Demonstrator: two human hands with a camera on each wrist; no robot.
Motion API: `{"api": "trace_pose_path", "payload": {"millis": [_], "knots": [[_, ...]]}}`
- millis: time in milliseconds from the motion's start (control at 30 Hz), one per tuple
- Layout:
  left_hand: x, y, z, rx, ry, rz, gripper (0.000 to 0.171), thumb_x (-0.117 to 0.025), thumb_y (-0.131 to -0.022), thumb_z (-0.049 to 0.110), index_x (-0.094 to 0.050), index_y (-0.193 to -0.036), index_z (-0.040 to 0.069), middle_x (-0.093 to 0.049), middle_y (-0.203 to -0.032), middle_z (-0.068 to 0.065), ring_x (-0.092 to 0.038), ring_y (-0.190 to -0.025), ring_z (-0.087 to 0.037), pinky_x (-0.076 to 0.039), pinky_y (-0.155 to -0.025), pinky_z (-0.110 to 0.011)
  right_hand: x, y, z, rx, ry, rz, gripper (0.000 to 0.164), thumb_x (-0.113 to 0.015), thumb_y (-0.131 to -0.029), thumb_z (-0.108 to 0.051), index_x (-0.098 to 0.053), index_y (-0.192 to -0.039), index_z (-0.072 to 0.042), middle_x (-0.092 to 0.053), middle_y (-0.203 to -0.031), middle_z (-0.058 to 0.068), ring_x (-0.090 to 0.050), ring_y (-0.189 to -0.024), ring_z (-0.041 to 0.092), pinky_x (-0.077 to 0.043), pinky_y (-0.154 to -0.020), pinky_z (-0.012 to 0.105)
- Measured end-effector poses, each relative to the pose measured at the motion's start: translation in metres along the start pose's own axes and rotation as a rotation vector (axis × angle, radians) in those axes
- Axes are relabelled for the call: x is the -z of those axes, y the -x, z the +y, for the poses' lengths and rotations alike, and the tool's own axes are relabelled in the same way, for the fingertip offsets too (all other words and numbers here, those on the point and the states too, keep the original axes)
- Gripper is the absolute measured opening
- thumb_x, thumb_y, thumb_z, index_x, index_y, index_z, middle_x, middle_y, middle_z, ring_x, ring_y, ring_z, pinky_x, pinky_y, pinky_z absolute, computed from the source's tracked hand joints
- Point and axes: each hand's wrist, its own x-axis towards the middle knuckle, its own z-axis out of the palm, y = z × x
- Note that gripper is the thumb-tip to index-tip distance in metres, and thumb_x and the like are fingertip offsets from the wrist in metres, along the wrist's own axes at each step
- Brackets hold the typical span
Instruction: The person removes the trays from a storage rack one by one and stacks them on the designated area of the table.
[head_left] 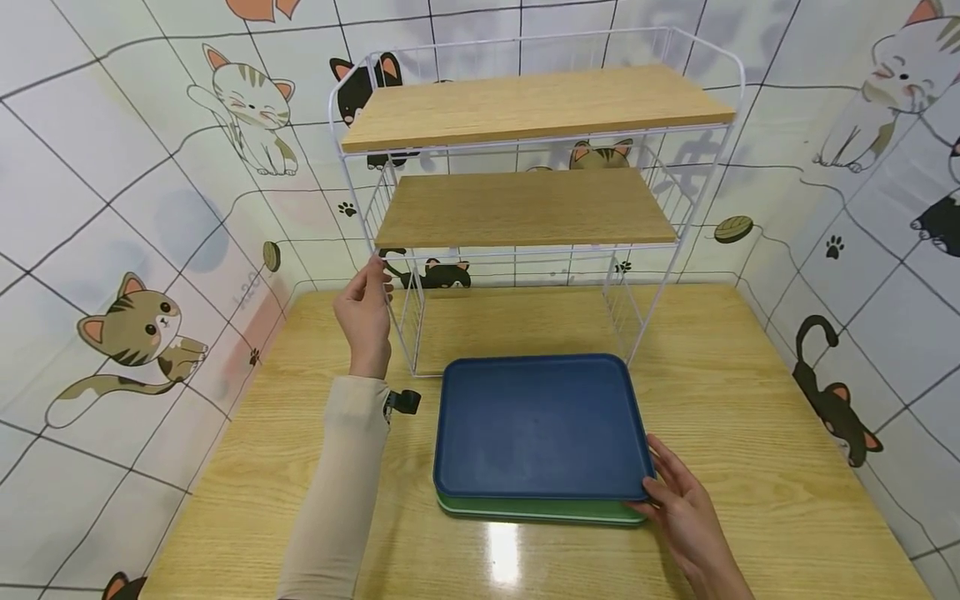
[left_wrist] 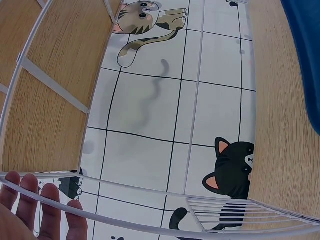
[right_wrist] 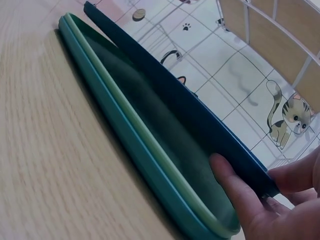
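A white wire shelf rack with wooden boards stands at the back; its middle board [head_left: 525, 208] is just above my left hand [head_left: 365, 312]. The left hand grips the rack's left front wire, and its curled fingers [left_wrist: 50, 210] show behind the wire in the left wrist view. A dark blue tray [head_left: 536, 429] lies in front of the rack. My right hand [head_left: 686, 517] pinches its near right corner, thumb on top. In the right wrist view this tray is tilted up, apart from the light green tray [right_wrist: 145, 140] below. A teal rim [right_wrist: 135, 165] runs beneath the light green one.
The trays rest on a light wooden table [head_left: 750, 433]. Walls with cat drawings [head_left: 135, 325] close off the back and both sides. The rack's top board [head_left: 540, 104] has a wire rail around it.
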Motion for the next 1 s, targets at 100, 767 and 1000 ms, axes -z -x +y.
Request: {"api": "trace_pose_path", "payload": {"millis": [100,767,1000], "knots": [[-0.001,0.000,0.000,-0.014,0.002,0.002,0.027,-0.069,-0.099,0.041,-0.077,-0.085,0.019,-0.066,-0.076,0.008,-0.063,-0.080,-0.019,-0.052,-0.080,-0.043,0.000,0.000,0.001,-0.004,0.007,0.005,0.066,-0.038,-0.107,0.003,-0.013,-0.166,-0.016,-0.018,-0.164,0.014,-0.065,-0.109,0.000,-0.061,-0.084,0.030],[-0.002,0.001,0.001,-0.016,0.011,0.005,0.036,-0.069,-0.099,0.040,-0.079,-0.105,0.006,-0.067,-0.077,0.009,-0.063,-0.080,-0.021,-0.053,-0.083,-0.046,-0.008,0.000,-0.011,-0.008,0.569,0.082,0.063,-0.046,-0.104,0.000,-0.021,-0.162,-0.003,-0.032,-0.161,0.027,-0.040,-0.143,0.043,-0.049,-0.103,0.032],[-0.002,0.001,0.000,-0.018,0.016,0.013,0.029,-0.069,-0.099,0.038,-0.079,-0.091,0.013,-0.066,-0.077,0.006,-0.063,-0.076,-0.013,-0.052,-0.078,-0.040,-0.007,-0.001,-0.007,-0.010,0.659,0.103,0.060,-0.048,-0.103,0.002,-0.027,-0.159,0.002,-0.035,-0.154,0.025,-0.048,-0.124,0.037,-0.048,-0.094,0.040]]}}
